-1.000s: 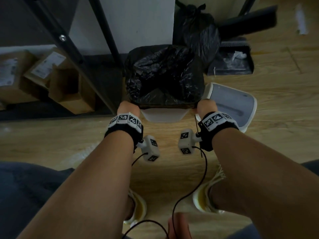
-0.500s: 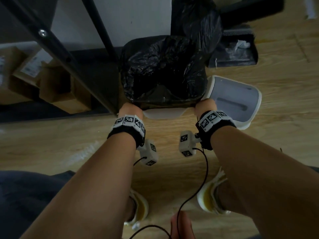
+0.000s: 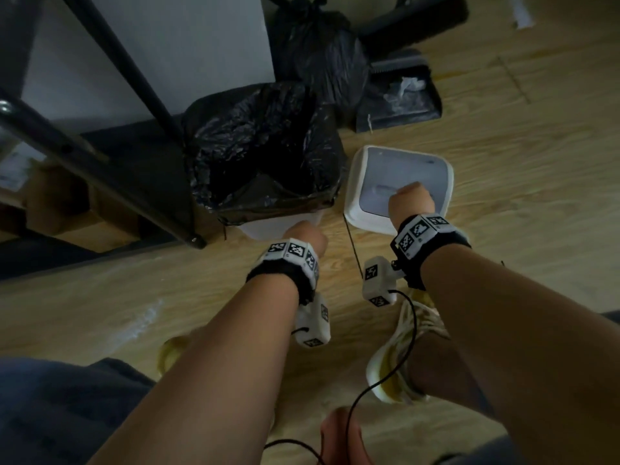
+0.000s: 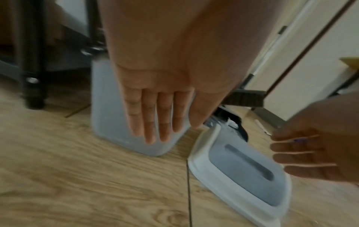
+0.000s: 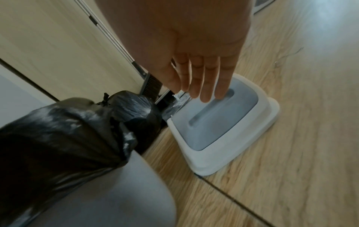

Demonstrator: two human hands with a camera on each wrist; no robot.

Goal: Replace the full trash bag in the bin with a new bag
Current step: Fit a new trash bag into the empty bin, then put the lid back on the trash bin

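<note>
Wooden flooring (image 3: 503, 162) is occupied by a lined bin (image 3: 268, 226), its lid (image 3: 369, 209), a tied bag (image 3: 322, 52); left hand (image 4: 161, 95) and right hand (image 5: 196, 61) are held flat, empty.

A pale grey plastic bin (image 3: 281, 226) stands upright on the wooden floor, lined with a crinkled black plastic bag (image 3: 265, 152) folded over its rim. Behind it sits a knotted, full black trash bag (image 3: 318, 52) (apparently leaning against the wall). Just beside the bin lies its white-rimmed grey lid (image 3: 399, 182), flat on the floor.
</note>
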